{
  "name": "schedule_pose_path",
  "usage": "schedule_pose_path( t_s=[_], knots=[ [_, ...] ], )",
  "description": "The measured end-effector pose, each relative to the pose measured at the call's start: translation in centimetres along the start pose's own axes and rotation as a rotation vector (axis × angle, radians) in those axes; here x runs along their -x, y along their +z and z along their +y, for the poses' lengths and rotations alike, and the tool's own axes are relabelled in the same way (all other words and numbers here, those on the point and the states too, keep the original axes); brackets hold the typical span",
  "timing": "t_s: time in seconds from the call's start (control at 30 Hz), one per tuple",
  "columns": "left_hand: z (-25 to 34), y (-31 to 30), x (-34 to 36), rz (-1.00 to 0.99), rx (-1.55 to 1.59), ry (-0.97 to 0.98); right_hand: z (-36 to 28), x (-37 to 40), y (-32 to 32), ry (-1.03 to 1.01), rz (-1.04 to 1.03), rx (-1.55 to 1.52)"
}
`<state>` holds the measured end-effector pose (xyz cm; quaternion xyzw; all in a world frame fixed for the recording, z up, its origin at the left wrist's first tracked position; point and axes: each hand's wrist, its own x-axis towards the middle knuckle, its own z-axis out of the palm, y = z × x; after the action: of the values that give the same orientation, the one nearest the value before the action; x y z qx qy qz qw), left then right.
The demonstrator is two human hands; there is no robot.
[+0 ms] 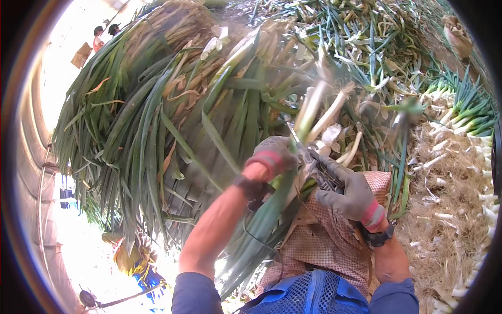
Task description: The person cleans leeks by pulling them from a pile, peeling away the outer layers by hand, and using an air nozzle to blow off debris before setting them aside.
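My left hand (272, 156), in a grey glove with a pink cuff, is closed around a bunch of green onions (319, 118) where the white stalks meet the green leaves. The stalks point up and away from me, and the long leaves (261, 230) trail down past my forearm. My right hand (351, 194), gloved the same way, grips dark shears (314, 166) whose blades rest against the stalks just beside my left hand. Both wrists carry dark bands.
A big heap of green onion leaves (157, 120) fills the left and centre. Trimmed white onions (468, 112) lie at the right on a bed of dry roots and husks (444, 220). A checked cloth (324, 246) covers my lap. Two people (99, 35) stand far off, top left.
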<state>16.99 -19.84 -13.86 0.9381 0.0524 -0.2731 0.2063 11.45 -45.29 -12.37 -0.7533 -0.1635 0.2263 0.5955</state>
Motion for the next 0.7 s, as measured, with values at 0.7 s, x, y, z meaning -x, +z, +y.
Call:
schedule_pose_path(
  t_s=[0.7],
  knots=[
    [-6.4,-2.0,7.5,0.540,-0.580,-0.146,-0.3,-2.1,4.6,-0.103,-0.045,-0.145]
  ],
)
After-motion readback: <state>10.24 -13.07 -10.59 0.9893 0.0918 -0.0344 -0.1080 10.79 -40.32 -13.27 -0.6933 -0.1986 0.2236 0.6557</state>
